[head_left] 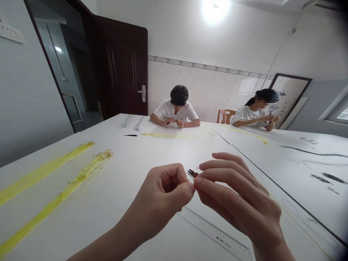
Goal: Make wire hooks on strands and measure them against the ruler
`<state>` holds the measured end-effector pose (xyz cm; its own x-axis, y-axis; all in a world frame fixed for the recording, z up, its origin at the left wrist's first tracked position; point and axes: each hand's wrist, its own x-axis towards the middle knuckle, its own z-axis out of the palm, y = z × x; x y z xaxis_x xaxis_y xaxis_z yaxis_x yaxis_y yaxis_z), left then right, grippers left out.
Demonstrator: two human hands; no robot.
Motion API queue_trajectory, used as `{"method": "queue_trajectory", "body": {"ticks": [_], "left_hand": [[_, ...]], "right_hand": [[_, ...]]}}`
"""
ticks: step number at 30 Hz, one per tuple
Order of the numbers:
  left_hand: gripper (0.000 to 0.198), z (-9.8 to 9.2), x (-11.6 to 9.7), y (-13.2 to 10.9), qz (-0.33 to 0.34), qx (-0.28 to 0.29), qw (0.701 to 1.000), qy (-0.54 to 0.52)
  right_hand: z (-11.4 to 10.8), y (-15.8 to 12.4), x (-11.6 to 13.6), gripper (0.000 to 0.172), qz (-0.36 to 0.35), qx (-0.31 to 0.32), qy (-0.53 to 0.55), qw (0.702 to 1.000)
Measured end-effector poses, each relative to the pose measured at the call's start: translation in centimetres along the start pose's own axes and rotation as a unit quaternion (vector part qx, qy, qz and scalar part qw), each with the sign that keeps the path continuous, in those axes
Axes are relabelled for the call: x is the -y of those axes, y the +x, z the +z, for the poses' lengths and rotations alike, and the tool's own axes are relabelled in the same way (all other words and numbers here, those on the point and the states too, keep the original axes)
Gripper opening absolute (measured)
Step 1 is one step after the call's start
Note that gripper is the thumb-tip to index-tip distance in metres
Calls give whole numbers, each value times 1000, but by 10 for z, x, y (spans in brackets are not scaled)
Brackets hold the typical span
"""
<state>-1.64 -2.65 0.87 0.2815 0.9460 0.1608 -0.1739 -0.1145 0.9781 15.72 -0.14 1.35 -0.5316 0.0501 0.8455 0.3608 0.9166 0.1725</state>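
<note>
Above the white table [152, 154], my left hand [165, 192] is closed, its thumb and forefinger pinched at the tips. My right hand [233, 188] meets it there, thumb and forefinger pinched together and the other fingers stretched out. Between the fingertips shows a tiny bit of a thin yellow strand [194, 184]; the fingers hide most of it. Just behind the fingertips lies a small pair of pliers [193, 173] with dark jaws and red on the handles, partly hidden by my right hand. Below both hands a clear ruler [217, 232] lies on the table.
Two bundles of yellow strands [65, 194] lie on the left. A dark pointed tool [131, 135] is farther back. Grey strands [312, 150] and black pieces [333, 177] lie right of the table seam [261, 165]. Two people [176, 112] sit across, hands busy.
</note>
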Motion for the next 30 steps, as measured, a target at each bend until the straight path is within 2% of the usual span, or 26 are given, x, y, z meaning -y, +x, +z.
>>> {"method": "queue_trajectory", "body": {"ticks": [9,20,26,30], "left_hand": [[24,0,0,1,8,10,1000,1],[22,1,-1,1,-5,2,1000,10],[22,0,2,0,-6,4,1000,3],[21,0,2,0,0,3,1000,1]], "right_hand": [[4,-4,1,23,-43,0,-21,999],[3,-7,4,23,-56,-7,-79,995],[4,-2,3,17,-47,1,-22,999],[6,-1,-1,19,-31,18,16,999]]}}
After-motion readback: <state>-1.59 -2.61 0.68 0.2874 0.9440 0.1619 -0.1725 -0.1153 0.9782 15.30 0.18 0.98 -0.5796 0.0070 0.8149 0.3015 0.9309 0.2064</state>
